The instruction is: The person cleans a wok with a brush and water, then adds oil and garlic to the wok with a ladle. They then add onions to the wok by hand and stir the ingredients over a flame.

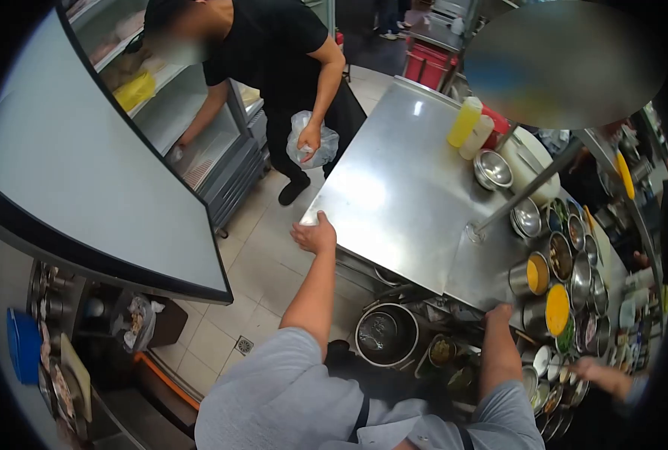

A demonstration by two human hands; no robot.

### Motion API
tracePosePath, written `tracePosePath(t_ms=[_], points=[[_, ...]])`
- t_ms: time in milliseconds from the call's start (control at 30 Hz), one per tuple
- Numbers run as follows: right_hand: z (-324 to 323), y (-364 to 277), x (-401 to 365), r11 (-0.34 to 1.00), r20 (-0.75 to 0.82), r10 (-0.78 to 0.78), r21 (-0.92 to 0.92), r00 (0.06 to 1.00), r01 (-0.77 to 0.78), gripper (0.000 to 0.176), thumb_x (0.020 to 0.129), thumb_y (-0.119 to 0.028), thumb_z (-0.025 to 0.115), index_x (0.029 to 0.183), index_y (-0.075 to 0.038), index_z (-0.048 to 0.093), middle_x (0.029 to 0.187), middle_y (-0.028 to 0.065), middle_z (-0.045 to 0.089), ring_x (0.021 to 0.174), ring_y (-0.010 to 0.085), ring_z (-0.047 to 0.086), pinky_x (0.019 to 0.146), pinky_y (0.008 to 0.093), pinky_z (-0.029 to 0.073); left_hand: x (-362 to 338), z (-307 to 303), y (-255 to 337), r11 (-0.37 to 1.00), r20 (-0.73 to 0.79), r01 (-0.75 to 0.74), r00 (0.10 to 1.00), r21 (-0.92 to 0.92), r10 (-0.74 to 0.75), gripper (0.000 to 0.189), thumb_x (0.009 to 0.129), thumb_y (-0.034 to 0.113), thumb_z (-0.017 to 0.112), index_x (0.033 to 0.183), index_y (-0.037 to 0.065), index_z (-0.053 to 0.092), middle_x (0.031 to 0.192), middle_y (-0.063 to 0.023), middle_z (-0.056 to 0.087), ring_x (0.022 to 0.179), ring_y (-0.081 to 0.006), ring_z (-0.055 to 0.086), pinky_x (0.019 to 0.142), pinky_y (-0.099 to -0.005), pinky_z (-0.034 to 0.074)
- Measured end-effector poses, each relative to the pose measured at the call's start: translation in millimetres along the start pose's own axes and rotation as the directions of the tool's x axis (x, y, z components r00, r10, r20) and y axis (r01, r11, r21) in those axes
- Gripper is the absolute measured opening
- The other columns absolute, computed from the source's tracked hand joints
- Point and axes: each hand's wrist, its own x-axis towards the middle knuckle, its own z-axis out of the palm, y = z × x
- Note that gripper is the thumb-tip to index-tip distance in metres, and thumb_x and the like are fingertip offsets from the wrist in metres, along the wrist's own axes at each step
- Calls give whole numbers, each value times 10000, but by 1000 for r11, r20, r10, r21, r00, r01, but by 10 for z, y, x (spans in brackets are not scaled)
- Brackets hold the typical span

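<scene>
My left hand (315, 234) rests on the near left corner of the steel worktable (394, 210), fingers spread and thumb raised, holding nothing. At the table's front edge to the right is my right hand (499, 311); its fingers are mostly hidden, so their grip cannot be made out. Just beyond my right hand stand steel containers, one with an orange-yellow content (557, 309) and a smaller one (536, 274) like it. Below the tabletop, between my arms, a large steel pot (386, 335) sits low down.
A co-worker (274, 82) in black reaches into an open fridge (172, 112) and holds a clear plastic bag (313, 142). The fridge door (109, 165) juts out at left. Squeeze bottles (465, 122) and steel bowls (493, 169) stand on the table. Another person's hand (600, 373) is at right.
</scene>
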Motion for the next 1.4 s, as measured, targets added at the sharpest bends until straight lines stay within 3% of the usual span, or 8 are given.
tracePosePath(t_ms=[67,100,133,300,600,700,833,1400], points=[[312,-363,-1447,996,-394,78,-16,916,-92,669,830,-522,488,1257,-9,447,1269,157,532,1143,355,516,965,436,406,43,154,-72,971,50,178,984,-162,-172,858,845,508,528,1383,-73,197,1422,-276,281,1326,-377,300,1057,-476,293],[514,-610,-2440,991,-567,113,4,816,-134,666,830,-519,481,1251,-5,447,1276,168,527,1134,369,522,963,427,413,-98,77,59,858,192,363,931,-364,-312,829,872,514,477,1378,-80,200,1404,-286,308,1293,-388,346,1046,-472,316],[563,-632,-2415,989,-561,119,-7,819,-148,666,830,-519,481,1251,-5,447,1276,168,527,1134,369,522,963,427,413,-191,33,133,674,354,530,847,-514,-396,803,898,521,425,1373,-88,203,1386,-296,335,1259,-398,392,1035,-468,340],[530,-612,-2145,964,-626,63,-165,777,-210,699,816,-536,513,1250,6,427,1245,187,542,1117,374,536,959,443,417,-215,127,207,758,151,485,870,-437,-469,749,918,531,347,1328,-94,303,1236,-313,491,1096,-442,527,960,-496,410],[395,-305,-1287,845,-578,68,-399,813,-355,774,788,-567,576,1245,29,389,1187,220,571,1087,384,559,950,469,425,-165,209,198,817,75,477,874,-322,-481,781,881,560,378,1284,-110,371,1264,-327,470,1159,-441,489,1011,-458,371],[390,-359,-1527,962,-596,118,-128,794,-239,859,765,-582,600,1250,74,331,1159,264,567,1061,407,570,930,482,443,-149,274,158,807,68,501,859,-312,-507,752,882,550,384,1259,-100,418,1271,-296,485,1156,-425,496,1000,-454,383],[440,-413,-1734,964,-566,171,-71,806,-255,850,768,-580,600,1240,77,337,1147,263,571,1048,406,574,919,480,449,-112,337,150,819,11,510,850,-264,-526,737,881,547,377,1241,-92,449,1256,-282,506,1136,-421,514,982,-462,400],[364,-261,-1457,958,-493,82,-200,866,-205,806,784,-566,602,1184,94,371,1083,256,594,974,400,601,854,468,484,-196,249,199,820,52,517,852,-246,-521,748,898,544,318,1228,-118,431,1235,-302,511,1137,-425,513,998,-458,388]])
